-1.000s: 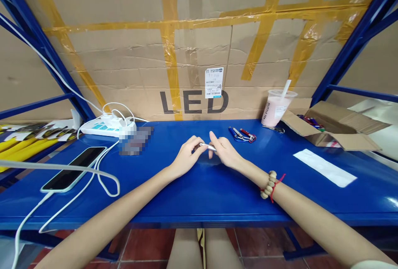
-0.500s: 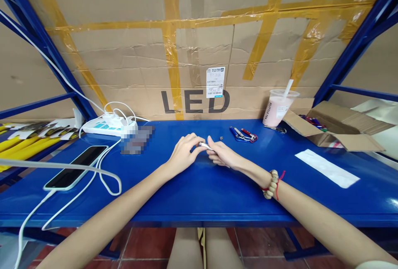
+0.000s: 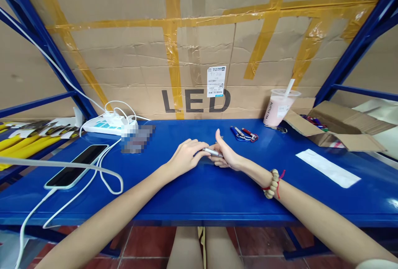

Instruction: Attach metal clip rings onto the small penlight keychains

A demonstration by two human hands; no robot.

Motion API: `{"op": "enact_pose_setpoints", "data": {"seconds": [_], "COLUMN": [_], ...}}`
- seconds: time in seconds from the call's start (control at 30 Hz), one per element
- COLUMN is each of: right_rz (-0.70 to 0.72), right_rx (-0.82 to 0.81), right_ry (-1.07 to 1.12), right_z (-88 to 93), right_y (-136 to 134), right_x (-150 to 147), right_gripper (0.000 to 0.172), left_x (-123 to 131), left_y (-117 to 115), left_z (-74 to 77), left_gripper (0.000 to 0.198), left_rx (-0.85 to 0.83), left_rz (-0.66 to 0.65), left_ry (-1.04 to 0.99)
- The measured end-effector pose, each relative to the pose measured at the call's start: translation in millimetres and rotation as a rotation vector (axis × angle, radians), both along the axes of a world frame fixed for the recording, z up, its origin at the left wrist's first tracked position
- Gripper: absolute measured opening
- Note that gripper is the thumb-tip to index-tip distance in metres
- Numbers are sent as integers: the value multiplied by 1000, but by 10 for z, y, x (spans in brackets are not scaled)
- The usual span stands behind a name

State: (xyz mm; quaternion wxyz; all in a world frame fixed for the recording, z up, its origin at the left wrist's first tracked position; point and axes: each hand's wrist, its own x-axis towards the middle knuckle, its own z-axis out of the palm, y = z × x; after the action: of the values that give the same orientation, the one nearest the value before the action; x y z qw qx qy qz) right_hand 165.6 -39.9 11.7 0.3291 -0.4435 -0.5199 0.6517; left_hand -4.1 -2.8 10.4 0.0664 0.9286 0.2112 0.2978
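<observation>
A slim silver tube (image 3: 212, 152), which looks like a mini flashlight, is held between both hands above the blue table. My left hand (image 3: 185, 158) is closed in a pinch on its left end. My right hand (image 3: 228, 155) has its fingers curled under and around the right end, while its thumb points up, away from the tube. Behind the right hand lie tiny dark pieces, mostly hidden by the thumb. Farther back rest several similar small tubes (image 3: 244, 134) in blue, silver and red, with clips attached.
On the left are a phone (image 3: 77, 167) with a looping white cable and a white power strip (image 3: 105, 125). At the right stand a pink drink cup (image 3: 279, 109), an open cardboard box (image 3: 357, 141) and a white paper strip (image 3: 328, 168). Taped cardboard (image 3: 137, 66) walls the back.
My right thumb has lifted off the silver tube and now points upward. The tube has dropped slightly, moved right and shows more of its length. My left hand follows it slightly.
</observation>
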Motion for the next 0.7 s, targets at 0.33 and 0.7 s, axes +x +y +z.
{"op": "enact_pose_setpoints", "data": {"seconds": [0.33,0.7], "right_rz": [-69,116], "right_rx": [-56,-155], "right_ry": [-27,179], "right_z": [37,92], "right_y": [-55,-61], "right_x": [-92,7], "right_gripper": [61,35], "left_x": [-11,-52], "left_y": [31,93], "left_z": [9,65], "left_gripper": [29,23], "left_rx": [-88,-304], "left_rz": [47,17], "left_ry": [26,-51]}}
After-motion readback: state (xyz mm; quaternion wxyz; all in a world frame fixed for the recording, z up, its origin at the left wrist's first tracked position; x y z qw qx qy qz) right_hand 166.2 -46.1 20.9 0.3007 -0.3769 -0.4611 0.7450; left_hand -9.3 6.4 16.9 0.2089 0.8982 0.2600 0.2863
